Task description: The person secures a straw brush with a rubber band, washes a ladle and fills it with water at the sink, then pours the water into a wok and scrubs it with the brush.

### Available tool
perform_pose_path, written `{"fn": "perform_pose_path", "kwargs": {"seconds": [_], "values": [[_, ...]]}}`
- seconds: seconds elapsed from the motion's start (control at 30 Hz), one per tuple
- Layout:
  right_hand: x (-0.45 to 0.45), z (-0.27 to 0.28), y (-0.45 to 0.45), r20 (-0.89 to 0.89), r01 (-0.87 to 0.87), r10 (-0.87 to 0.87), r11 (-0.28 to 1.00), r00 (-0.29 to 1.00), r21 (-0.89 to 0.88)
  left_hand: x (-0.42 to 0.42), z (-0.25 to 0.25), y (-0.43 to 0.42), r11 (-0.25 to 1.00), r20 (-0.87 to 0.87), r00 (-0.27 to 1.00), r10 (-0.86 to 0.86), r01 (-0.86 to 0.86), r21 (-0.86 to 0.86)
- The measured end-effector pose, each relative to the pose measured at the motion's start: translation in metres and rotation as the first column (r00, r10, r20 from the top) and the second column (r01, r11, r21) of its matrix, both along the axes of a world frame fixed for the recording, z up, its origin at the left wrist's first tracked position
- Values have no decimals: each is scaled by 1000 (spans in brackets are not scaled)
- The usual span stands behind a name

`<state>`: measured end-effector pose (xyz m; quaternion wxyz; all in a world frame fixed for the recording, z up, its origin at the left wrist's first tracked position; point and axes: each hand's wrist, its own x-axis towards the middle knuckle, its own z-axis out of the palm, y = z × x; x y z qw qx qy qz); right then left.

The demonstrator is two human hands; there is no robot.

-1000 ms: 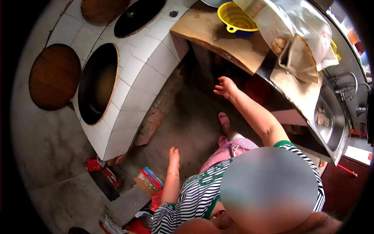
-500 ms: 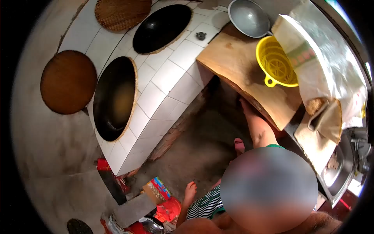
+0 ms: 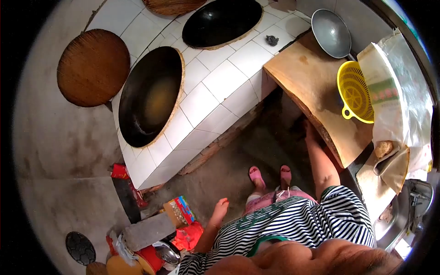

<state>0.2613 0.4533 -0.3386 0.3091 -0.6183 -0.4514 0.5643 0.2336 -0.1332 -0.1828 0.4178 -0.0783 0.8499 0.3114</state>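
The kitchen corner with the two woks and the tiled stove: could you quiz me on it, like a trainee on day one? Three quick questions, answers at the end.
1. Multiple choice: What colour is the colander?
A) green
B) yellow
C) red

2. True or false: Two woks are set into the tiled stove.

3. Fill in the blank: Nearer to the wooden worktop is the person's ____ hand.

Key: 1. B; 2. true; 3. right
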Motion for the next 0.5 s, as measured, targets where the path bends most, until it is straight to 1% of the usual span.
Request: {"fn": "perform_pose_path", "kwargs": {"seconds": [0.07, 0.1, 0.13, 0.17, 0.2, 0.27, 0.3, 0.37, 0.4, 0.47, 0.5], "values": [[5, -6, -2, -115, 11, -9, 1000, 993, 21, -17, 3, 3, 999, 27, 1000, -7, 6, 47], [9, -2, -7, -200, 30, -30, 1000, 979, -4, -27, -8, -5, 995, -32, 997, -64, 66, 77], [9, 24, -10, -308, 82, -112, 991, 945, -107, -42, -34, -18, 985, -92, 988, -124, 134, 107], [12, 54, -20, -394, 127, -204, 969, 896, -213, -50, -47, -29, 970, -142, 972, -185, 204, 133], [13, 73, -27, -403, 173, -232, 969, 885, -179, -60, -39, -27, 979, -82, 982, -169, 177, 104], [15, 76, -32, -394, 260, -320, 945, 862, -198, -92, -9, -15, 990, 28, 990, -136, 136, 24], [14, 103, -41, -397, 306, -386, 918, 833, -252, -102, -9, -21, 993, 13, 994, -112, 111, 45], [33, 48, -38, -212, 236, -257, 964, 943, -119, -125, -9, -35, 993, 18, 994, -112, 111, 26], [33, 60, -47, -217, 298, -332, 939, 918, -173, -135, -8, -41, 994, 19, 993, -113, 112, 11], [27, 107, -68, -217, 422, -483, 864, 848, -276, -146, 2, -42, 996, 32, 996, -85, 85, 15], [42, 61, -69, -207, 383, -441, 885, 873, -266, -150, 9, -44, 996, 40, 996, -83, 82, 26]]}}
